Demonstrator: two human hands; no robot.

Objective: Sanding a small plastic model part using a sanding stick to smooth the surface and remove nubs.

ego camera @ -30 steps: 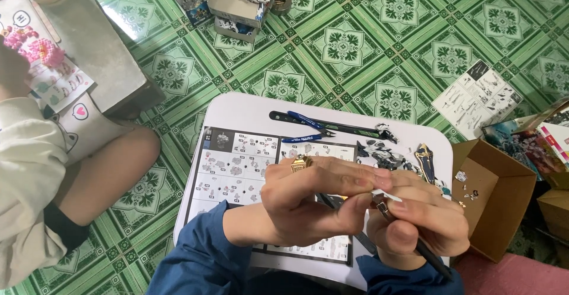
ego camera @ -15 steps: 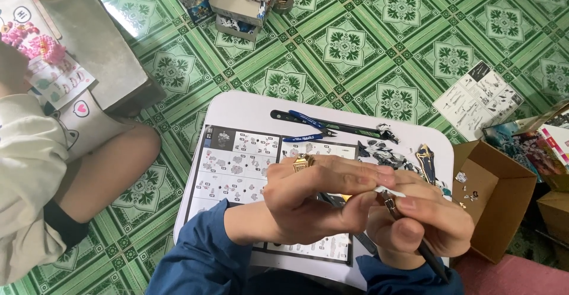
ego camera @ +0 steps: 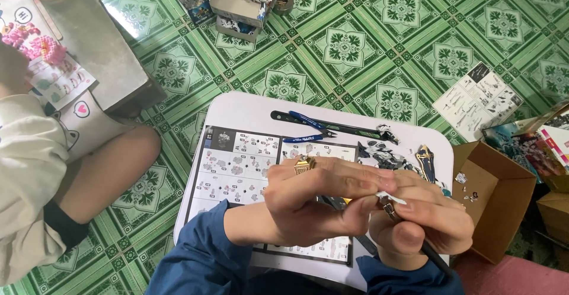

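Our left hand [ego camera: 320, 203] and right hand [ego camera: 424, 224] pinch one small white part [ego camera: 391, 198] between them in a narrow grip. Beyond the grip we count one instruction sheet [ego camera: 237, 164] and one pair of nippers [ego camera: 308, 123] on the worktop [ego camera: 249, 108].

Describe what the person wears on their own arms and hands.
Both arms are covered by long blue sleeves, the left sleeve pushed back a little above the wrist, the right sleeve ending at the wrist. The left hand carries a chunky gold ring with a square top. The right hand is bare, no glove.
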